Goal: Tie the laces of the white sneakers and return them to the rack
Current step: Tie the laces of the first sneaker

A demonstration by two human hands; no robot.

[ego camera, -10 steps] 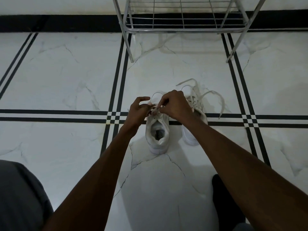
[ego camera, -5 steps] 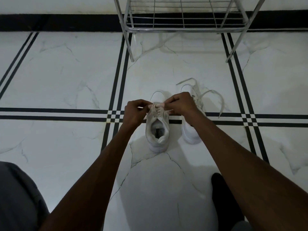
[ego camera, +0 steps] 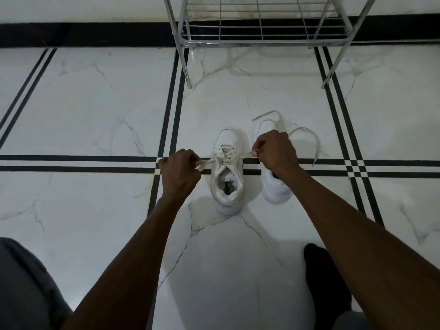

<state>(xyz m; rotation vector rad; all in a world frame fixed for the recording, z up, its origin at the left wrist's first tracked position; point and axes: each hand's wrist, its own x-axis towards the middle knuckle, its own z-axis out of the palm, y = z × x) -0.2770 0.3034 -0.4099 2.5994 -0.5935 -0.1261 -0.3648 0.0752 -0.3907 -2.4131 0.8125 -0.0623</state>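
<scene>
1. Two white sneakers are seen side by side on a marble-patterned floor [ego camera: 95, 103], toes pointed toward a wire rack [ego camera: 262, 32] at the top of the view, well apart from both.

2. The left sneaker [ego camera: 228, 184] stands upright across a pair of black floor stripes [ego camera: 71, 163]; its lace [ego camera: 238, 158] is drawn out sideways to both sides over the tongue.

3. The left hand [ego camera: 179, 173] is closed, with its fingers pinched on one end of that lace just left of the sneaker; a short flat tail of lace shows beside the thumb.

4. The right hand [ego camera: 276, 151] is closed likewise, with its fingertips clamped on the other end of the lace — just right of the sneaker's eyelets.

5. The right sneaker [ego camera: 276, 189] is partly covered by the right hand and wrist, so only its heel and a little of its toe are shown; its loose lace [ego camera: 307, 136] lies in open loops on the floor beyond and to the right.

6. The rack's two front legs rest on the floor, and a black baseboard [ego camera: 83, 34] runs behind them along the wall.

7. A grey-clad knee [ego camera: 21, 282] fills the lower left corner — a dark socked foot [ego camera: 326, 282] is seen at lower right, partly hidden under the right forearm.
</scene>
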